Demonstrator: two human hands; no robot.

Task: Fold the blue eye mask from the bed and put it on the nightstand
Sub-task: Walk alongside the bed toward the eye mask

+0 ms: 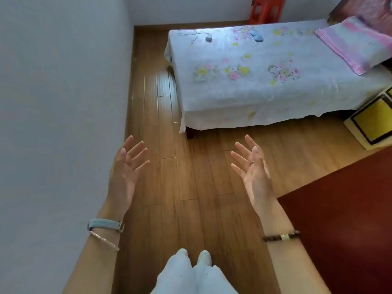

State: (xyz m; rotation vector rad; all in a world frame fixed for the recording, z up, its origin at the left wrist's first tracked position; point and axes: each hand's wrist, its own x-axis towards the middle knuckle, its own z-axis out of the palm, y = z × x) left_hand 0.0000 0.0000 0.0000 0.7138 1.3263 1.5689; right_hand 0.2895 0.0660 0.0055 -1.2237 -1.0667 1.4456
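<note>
The blue eye mask (256,36) lies flat on the far side of the bed (265,90), which has a white flowered sheet. My left hand (125,172) and my right hand (253,172) are held up over the wooden floor, palms facing each other, fingers spread and holding nothing. Both hands are well short of the bed and far from the mask. A yellow and cream nightstand (373,122) stands at the right edge, next to the bed.
A charger with a cable (206,37) lies on the bed left of the mask. A pink pillow (356,43) is at the head. A red stool (266,9) stands behind the bed. A white wall (63,102) runs on my left, dark red furniture (343,219) on my right.
</note>
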